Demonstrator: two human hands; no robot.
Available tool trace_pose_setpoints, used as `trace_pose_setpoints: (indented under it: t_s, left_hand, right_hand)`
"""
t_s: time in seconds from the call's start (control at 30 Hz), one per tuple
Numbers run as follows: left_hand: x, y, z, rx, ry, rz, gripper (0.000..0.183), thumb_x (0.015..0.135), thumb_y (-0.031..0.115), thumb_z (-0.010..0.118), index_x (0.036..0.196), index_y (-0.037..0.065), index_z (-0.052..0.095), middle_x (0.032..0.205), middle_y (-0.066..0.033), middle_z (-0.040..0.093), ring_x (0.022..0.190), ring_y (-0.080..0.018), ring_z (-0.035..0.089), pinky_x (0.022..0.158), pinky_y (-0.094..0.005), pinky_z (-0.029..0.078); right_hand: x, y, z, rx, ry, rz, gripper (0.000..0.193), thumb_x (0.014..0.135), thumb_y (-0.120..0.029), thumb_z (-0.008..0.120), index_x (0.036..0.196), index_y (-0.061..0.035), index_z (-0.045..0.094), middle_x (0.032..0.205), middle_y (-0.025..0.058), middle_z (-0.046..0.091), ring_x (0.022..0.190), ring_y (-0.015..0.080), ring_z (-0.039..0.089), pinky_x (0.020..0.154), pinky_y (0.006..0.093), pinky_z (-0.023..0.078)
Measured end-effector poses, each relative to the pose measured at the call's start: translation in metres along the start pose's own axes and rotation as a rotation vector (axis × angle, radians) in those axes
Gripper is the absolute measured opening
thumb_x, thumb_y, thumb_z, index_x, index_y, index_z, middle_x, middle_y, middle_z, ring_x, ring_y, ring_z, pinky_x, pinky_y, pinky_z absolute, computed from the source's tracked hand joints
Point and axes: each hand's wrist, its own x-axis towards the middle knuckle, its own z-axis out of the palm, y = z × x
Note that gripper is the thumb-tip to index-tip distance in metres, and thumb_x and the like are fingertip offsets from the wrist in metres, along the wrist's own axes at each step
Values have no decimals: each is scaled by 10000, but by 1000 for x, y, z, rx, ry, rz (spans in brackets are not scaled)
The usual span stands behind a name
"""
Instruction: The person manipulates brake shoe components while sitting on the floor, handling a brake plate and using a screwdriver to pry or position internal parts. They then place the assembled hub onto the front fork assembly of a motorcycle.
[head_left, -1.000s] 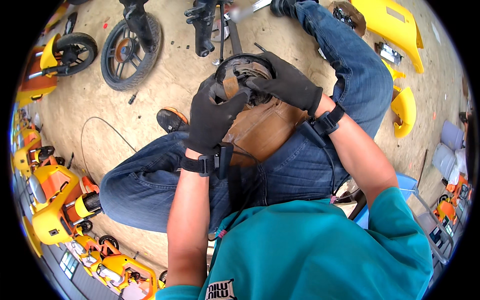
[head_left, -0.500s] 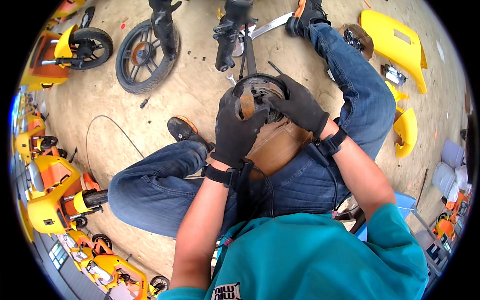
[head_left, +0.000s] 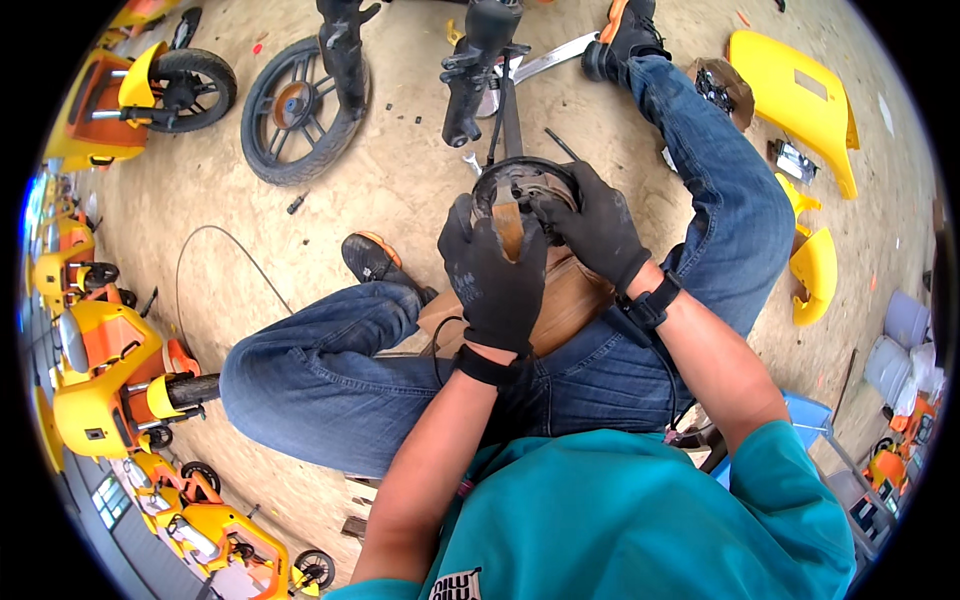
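A round black drum brake plate (head_left: 524, 172), with curved brake shoes and dusty parts inside its rim, is held in front of me between my knees. My right hand (head_left: 600, 222), in a black glove, is closed round its right side, with the thumb over the inner parts. At the lower left of the plate, my gloved left hand (head_left: 492, 275) is closed on a flat brown strip (head_left: 508, 230) that rests against the inner parts. The strip's exact kind cannot be made out. Under both hands lies brown cardboard (head_left: 572, 305), partly hidden by them.
A loose wheel (head_left: 304, 112) and dark fork legs (head_left: 465, 105) are ahead, near a wrench (head_left: 560, 57). A thin cable (head_left: 225, 232) curves over the floor. Yellow body panels (head_left: 797, 105) and a bag of small parts (head_left: 722, 90) lie right; yellow scooters (head_left: 100, 385) stand left.
My left hand has shifted right and turned, its fingers coming lower on the brake plate. The brown strip has moved slightly down and right. My right hand keeps its hold.
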Motion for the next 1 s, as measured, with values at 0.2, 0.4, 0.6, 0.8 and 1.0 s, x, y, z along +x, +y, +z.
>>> trace_pose_setpoints:
  t_s: [0.2,0.4,0.6,0.8,1.0]
  left_hand:
    - [-1,7,-6,-7,-58,-44,358,810,173,755,1047,-55,614,1086,-214,616,1074,-341,571,860,-431,461]
    - [-1,-1,-10,-292,-158,-163,233,823,183,754,908,0,637,717,-134,638,641,-267,627,615,-367,492]
    - [9,-4,-26,-326,-317,-244,299,792,207,784,934,-2,624,813,-193,638,744,-355,642,641,-430,496]
    - [9,-14,-27,-230,-258,-188,296,757,226,807,838,6,627,768,-160,599,716,-344,606,632,-434,476]
    - [15,-16,-33,17,-79,13,529,714,240,827,1060,-53,555,1046,-247,561,1025,-361,552,877,-433,455]
  right_hand:
    - [0,0,1,47,-25,52,424,868,-214,706,1184,35,571,1004,218,697,912,288,688,796,372,536]
    - [0,-3,-3,96,-65,65,441,860,-226,712,1192,31,578,1069,232,686,988,310,685,863,376,527]
    - [5,0,-7,161,-117,-41,448,869,-230,709,1217,18,575,1120,212,678,1019,286,671,888,372,521]
    - [14,13,-4,145,-163,-126,481,867,-248,710,1258,-7,567,1137,187,680,1024,285,664,910,373,512]
    - [13,5,-12,165,-216,-90,484,858,-253,713,1259,-20,572,1153,186,672,1046,284,653,932,370,498]
